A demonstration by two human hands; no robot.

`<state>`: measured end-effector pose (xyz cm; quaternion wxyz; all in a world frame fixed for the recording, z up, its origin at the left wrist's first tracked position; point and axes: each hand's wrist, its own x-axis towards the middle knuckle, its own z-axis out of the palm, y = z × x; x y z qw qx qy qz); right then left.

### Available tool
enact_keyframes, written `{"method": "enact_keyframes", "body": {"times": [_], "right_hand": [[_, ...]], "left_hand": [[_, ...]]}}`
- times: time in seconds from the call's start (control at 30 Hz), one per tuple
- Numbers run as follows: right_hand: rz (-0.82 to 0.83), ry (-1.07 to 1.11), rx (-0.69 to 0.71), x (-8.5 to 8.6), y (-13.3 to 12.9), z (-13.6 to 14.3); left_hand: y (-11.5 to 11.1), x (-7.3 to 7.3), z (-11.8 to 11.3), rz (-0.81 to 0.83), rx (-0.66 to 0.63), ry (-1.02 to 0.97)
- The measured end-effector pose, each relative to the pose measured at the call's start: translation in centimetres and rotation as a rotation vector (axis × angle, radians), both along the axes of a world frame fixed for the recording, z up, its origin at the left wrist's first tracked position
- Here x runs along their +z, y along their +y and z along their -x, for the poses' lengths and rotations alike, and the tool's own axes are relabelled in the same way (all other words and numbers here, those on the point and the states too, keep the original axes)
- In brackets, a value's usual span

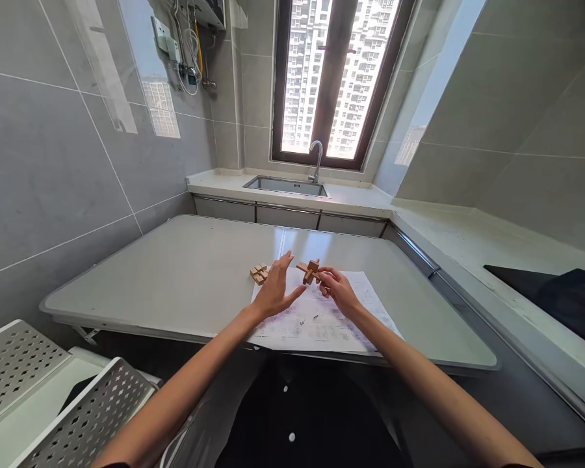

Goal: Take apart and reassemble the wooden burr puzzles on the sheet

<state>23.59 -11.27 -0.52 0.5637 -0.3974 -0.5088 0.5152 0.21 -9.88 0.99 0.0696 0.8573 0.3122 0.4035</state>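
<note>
A wooden burr puzzle, made of crossed notched sticks, is held above the paper by my right hand, whose fingers pinch its right end. My left hand is beside it on the left, thumb and fingers spread apart, with nothing in its grip. Its thumb tip comes close to the puzzle's lower left side; whether they touch I cannot tell. Several loose wooden pieces lie grouped on the table just left of my left hand, partly hidden by it.
Printed white paper lies on the pale table at its near edge. Beyond are a counter with a sink and faucet. A perforated rack stands at the lower left. A dark object rests on the right counter.
</note>
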Motion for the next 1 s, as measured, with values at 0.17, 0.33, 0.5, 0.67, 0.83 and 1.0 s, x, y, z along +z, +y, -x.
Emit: {"method": "enact_keyframes", "body": {"times": [0.17,0.33,0.5,0.67,0.83,1.0], "right_hand": [[0.02,-0.031,0.149,0.0,-1.4,1.0],[0.019,-0.043,0.193,-0.9,-2.2,1.2],[0.017,-0.044,0.165,-2.0,-2.3,1.4],[-0.011,-0.091,0.139,-2.3,-2.3,1.6],[-0.05,-0.138,0.133,-2.0,-2.7,1.8],[-0.076,-0.158,0.126,-1.8,-3.0,1.7]], "left_hand": [[-1.3,-0.4,-0.2,0.083,-0.045,0.009],[-2.2,-1.3,0.1,0.134,-0.042,0.049],[-2.1,-2.2,-0.2,0.173,-0.033,0.081],[-1.9,-2.0,-0.4,0.189,-0.041,0.094],[-2.3,-1.5,-0.6,0.19,-0.036,0.106],[-2.6,-1.2,-0.7,0.206,-0.017,0.121]]}}
